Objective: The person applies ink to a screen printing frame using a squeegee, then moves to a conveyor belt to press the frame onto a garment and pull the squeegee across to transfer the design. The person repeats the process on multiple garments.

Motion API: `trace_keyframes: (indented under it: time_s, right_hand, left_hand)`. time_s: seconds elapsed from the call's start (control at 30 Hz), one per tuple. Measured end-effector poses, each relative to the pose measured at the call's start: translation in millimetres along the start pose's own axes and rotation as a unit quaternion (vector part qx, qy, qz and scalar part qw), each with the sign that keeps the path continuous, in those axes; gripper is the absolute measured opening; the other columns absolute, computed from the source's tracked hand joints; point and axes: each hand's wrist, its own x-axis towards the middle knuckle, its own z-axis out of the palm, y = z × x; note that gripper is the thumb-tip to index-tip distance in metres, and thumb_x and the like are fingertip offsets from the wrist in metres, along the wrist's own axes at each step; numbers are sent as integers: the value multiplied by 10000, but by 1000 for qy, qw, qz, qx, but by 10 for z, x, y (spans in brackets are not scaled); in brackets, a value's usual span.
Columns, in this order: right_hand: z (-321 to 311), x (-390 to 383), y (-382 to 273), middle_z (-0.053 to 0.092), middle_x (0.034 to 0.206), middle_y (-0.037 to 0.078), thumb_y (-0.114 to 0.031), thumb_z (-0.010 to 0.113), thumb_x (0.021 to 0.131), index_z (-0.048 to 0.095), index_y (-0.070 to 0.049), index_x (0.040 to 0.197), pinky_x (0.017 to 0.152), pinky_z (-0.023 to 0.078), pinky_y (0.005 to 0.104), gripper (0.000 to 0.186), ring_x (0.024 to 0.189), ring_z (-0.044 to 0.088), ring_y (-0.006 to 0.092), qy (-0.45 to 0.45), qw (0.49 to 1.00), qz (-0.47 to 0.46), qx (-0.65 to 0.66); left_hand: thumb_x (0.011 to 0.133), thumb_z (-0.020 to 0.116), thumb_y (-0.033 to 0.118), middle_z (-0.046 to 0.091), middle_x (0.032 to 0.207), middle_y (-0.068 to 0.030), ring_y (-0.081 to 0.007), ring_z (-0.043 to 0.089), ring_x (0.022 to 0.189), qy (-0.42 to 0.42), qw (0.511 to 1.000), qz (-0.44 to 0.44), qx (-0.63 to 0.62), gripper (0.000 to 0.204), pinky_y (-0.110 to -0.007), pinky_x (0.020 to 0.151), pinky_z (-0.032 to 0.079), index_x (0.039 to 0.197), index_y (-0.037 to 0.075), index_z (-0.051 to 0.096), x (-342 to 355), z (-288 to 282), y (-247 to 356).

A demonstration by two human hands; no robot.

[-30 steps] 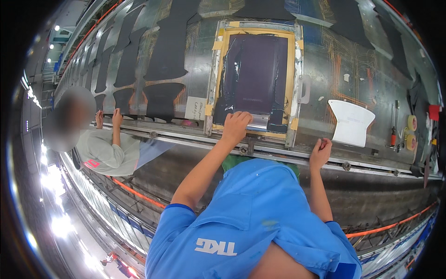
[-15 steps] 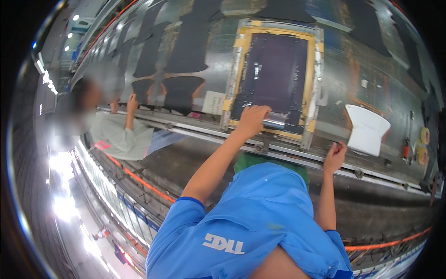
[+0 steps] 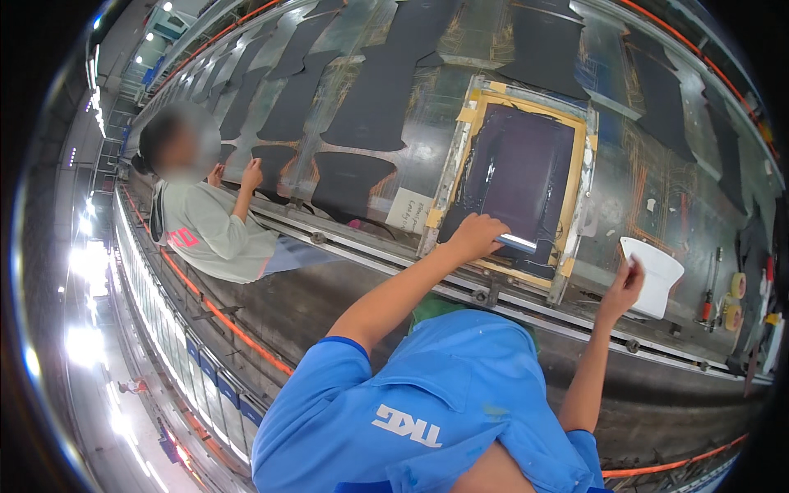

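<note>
My left hand (image 3: pixel 478 237) is closed round the end of a silver squeegee (image 3: pixel 519 243), which lies across the near end of a printing screen (image 3: pixel 585 164). The screen's frame is metal with yellow tape along its inner edge, and its mesh looks dark purple with wet dark ink at the sides. My right hand (image 3: pixel 623 289) is beside the left edge of a white shaped panel (image 3: pixel 660 275), overlapping it in view. Its fingers are loosely bent, with nothing visible in them; I cannot tell whether they touch the panel.
Dark cut fabric pieces (image 3: pixel 355 182) lie in rows on the long metal table. A written card (image 3: pixel 408 209) sits left of the screen. A metal rail (image 3: pixel 362 248) runs along the near edge. Tape rolls (image 3: pixel 734 316) lie at right. A co-worker (image 3: pixel 215 226) stands at left.
My right hand has moved up to the white panel's left edge. My left hand still grips the squeegee at the screen's near end. The whole view has shifted.
</note>
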Motion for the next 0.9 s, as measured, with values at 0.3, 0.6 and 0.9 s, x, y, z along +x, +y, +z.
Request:
trace_keyframes:
  time_s: [0.3,0.6,0.9]
  right_hand:
    - [694,694,-3711,599,1050,158,-205,672,898,565,61,1195,873,470,376,413,948,570,226,-210,749,-612,140]
    - [2065,459,-3698,587,1087,141,-188,656,912,538,61,1249,896,456,390,435,978,556,226,-285,747,-594,91]
    - [3410,426,-3313,575,1123,124,-172,640,927,510,61,1303,918,441,404,461,1008,541,225,-313,848,-425,53]
  left_hand:
    - [833,687,240,621,1062,-71,-274,592,1025,-46,997,58,34,356,-443,819,454,1144,96,592,106,-33,-13]
    - [825,601,223,644,993,-125,-291,606,933,-89,987,121,-60,386,-450,768,427,1168,47,572,240,-50,-262]
    - [861,608,271,606,933,-70,-242,566,933,-30,971,166,-170,292,-423,738,417,1096,98,609,137,2,-482]
